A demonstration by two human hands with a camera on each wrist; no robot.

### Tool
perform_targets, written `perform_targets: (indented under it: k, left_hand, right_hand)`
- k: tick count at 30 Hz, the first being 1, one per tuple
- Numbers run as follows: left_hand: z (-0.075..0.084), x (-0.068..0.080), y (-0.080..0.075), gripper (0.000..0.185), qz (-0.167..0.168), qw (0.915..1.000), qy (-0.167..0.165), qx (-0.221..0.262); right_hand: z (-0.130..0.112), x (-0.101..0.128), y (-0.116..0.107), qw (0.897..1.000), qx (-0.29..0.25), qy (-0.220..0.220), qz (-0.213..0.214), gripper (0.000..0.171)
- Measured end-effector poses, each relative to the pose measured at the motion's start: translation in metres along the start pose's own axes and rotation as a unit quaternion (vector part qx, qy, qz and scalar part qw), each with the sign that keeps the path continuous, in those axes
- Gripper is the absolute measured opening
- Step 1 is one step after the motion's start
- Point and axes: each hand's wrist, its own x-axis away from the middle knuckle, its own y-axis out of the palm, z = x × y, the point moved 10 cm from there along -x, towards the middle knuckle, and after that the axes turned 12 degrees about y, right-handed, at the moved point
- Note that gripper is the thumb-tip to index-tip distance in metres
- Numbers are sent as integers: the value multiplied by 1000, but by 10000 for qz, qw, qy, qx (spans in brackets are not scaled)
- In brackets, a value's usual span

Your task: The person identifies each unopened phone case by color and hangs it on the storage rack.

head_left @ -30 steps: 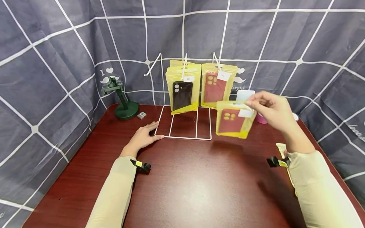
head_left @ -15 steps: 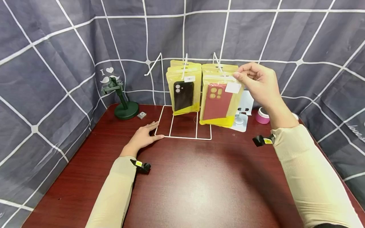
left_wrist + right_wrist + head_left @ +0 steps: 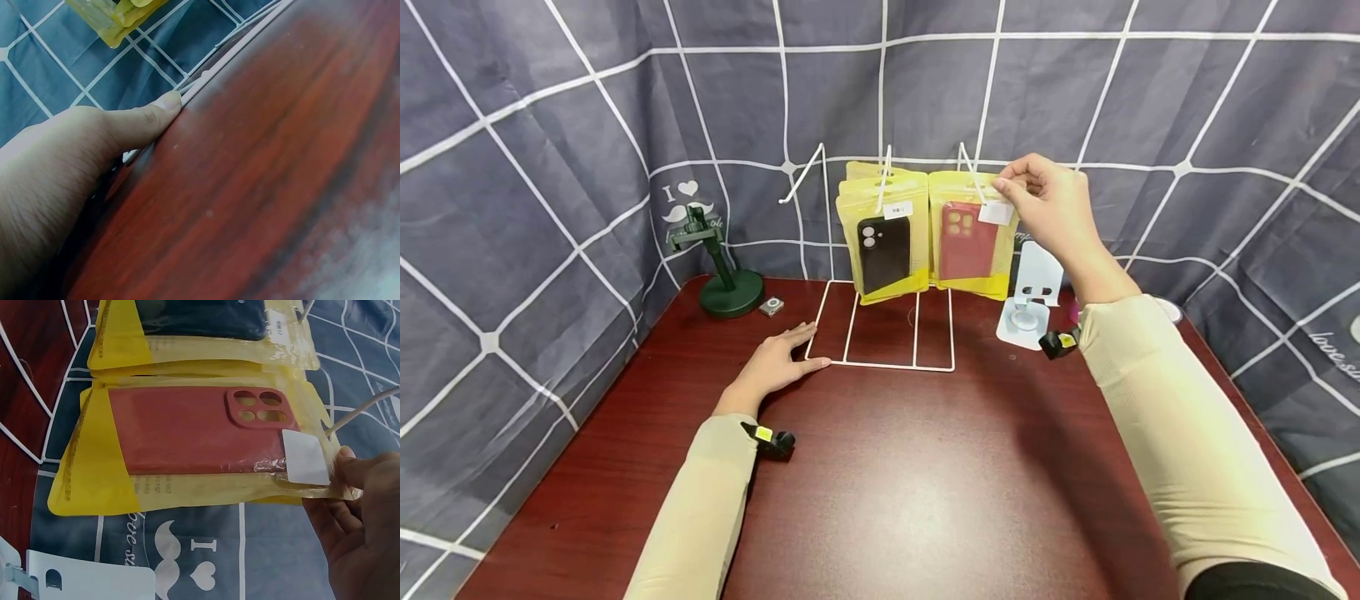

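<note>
My right hand (image 3: 1043, 202) pinches the top edge of a yellow bag with a red phone case (image 3: 972, 239) (image 3: 187, 434) and holds it up at the right hook of the white wire rack (image 3: 880, 329). The white hook wire (image 3: 362, 409) shows just above my fingertips (image 3: 356, 472). Bags with a black phone case (image 3: 883, 243) (image 3: 200, 325) hang on the middle hook. My left hand (image 3: 775, 362) lies flat on the table, its thumb (image 3: 147, 119) pressed against the rack's base wire (image 3: 206, 78).
A green stand (image 3: 722, 271) and a small silver clip (image 3: 771, 306) sit at the back left of the dark red table (image 3: 887, 483). A white phone stand (image 3: 1032, 296) (image 3: 75, 575) stands right of the rack. Grey checked cloth (image 3: 550, 125) walls in the table.
My right hand has carried the red-case bag up and back from above the table's right side to the rack's right hook. The left hand has stayed put.
</note>
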Motion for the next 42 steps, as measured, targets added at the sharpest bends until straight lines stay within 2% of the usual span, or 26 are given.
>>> perform_targets:
  k: [17,26,34,42]
  left_hand:
    - [2,0,1,91,13,10000,74,-24]
    - [1,0,4,91,-5,10000,40,16]
    - [0,0,4,86,-7,10000,54,34]
    - [0,0,0,92,17,10000,35,-19]
  right_hand:
    - [4,-2,-1,9996,225,141,46,28]
    - [15,8,-16,9995,254,143,145,27]
    - [44,32,-38,9994,281,171,72,28]
    - [82,79,-55,9965,691,-41,-476,20]
